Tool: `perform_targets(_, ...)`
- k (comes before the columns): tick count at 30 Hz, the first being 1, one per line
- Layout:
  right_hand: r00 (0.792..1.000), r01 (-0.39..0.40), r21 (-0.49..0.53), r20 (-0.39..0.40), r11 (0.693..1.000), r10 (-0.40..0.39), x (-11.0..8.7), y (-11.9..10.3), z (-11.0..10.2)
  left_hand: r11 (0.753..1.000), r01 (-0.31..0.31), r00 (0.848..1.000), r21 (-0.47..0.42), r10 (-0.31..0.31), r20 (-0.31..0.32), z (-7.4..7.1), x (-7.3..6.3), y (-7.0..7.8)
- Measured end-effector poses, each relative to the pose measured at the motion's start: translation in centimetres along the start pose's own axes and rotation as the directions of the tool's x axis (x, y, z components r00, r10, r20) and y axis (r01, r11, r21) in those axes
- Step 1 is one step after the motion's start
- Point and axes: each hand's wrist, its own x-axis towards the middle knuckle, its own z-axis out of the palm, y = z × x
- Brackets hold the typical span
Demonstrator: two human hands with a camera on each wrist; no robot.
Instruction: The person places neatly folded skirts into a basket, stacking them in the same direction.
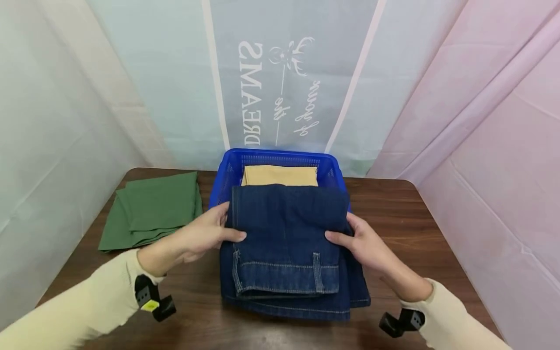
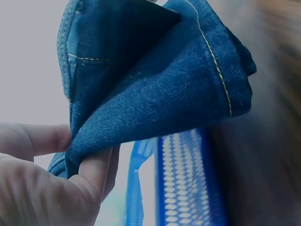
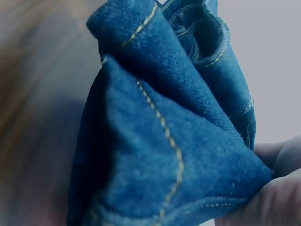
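Observation:
A folded pair of dark blue jeans (image 1: 284, 233) hangs in front of the basket, overlapping its front in the head view. Its waistband with belt loops faces me, and a stitched hem shows underneath. My left hand (image 1: 214, 233) pinches the left edge, thumb on top and fingers beneath. On the opposite edge my right hand (image 1: 360, 240) grips the denim the same way. Both wrist views show the folded layers drooping from the fingers. Behind the jeans stands a blue plastic basket (image 1: 280, 154) with a folded yellow cloth (image 1: 280, 175) inside.
Folded green fabric (image 1: 162, 204) lies on the brown wooden table (image 1: 393, 218) left of the basket, close to my left forearm. A printed curtain (image 1: 288, 73) hangs right behind the basket. Pale fabric walls (image 1: 503, 170) border both sides of the table.

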Motion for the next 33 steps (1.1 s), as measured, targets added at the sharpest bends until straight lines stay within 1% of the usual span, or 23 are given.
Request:
perform_targets(3,1.0,0.008,0.013,0.012,1.0,-0.008,0.6,-1.2,-0.7,0.999,0.037,0.999,0.029,-0.037,-0.011,-0.6,0.5,1.7)
perform_targets(8,1.0,0.01,0.035,0.022,0.999,-0.01,1.7,-3.0,-1.9,0.998,0.023,1.0,0.058,-0.023,-0.011,-1.6,1.4,4.1)
perform_targets(10,1.0,0.015,0.02,0.015,1.0,-0.015,2.3,-3.7,-2.5,0.998,0.025,1.0,0.065,-0.024,-0.019,-2.0,2.0,4.9)
perform_targets(13,1.0,0.021,-0.017,0.0,1.0,-0.021,3.2,-4.9,-3.1,0.995,0.058,0.998,0.086,-0.055,-0.04,-2.6,2.6,6.1)
perform_targets(17,1.0,0.02,-0.054,-0.014,0.998,-0.021,4.8,-6.5,-3.7,0.993,0.061,0.996,0.098,-0.055,-0.064,-3.4,3.6,7.2)
perform_targets(20,1.0,0.003,-0.048,-0.011,0.999,-0.003,6.0,-7.4,-4.1,0.994,0.057,0.995,0.097,-0.049,-0.084,-3.9,4.4,8.0)
perform_targets(23,1.0,-0.028,-0.038,-0.012,0.999,0.027,7.2,-8.1,-4.5,0.995,0.05,0.995,0.083,-0.043,-0.089,-4.4,5.3,8.7)
perform_targets(28,0.998,-0.055,-0.021,-0.023,0.998,0.055,9.3,-8.4,-4.9,0.996,0.046,0.995,0.074,-0.039,-0.092,-5.3,7.0,9.4)
perform_targets(33,0.994,-0.088,-0.029,-0.061,0.996,0.086,11.2,-8.0,-5.1,0.995,0.062,0.991,0.083,-0.052,-0.122,-5.8,8.9,9.4)
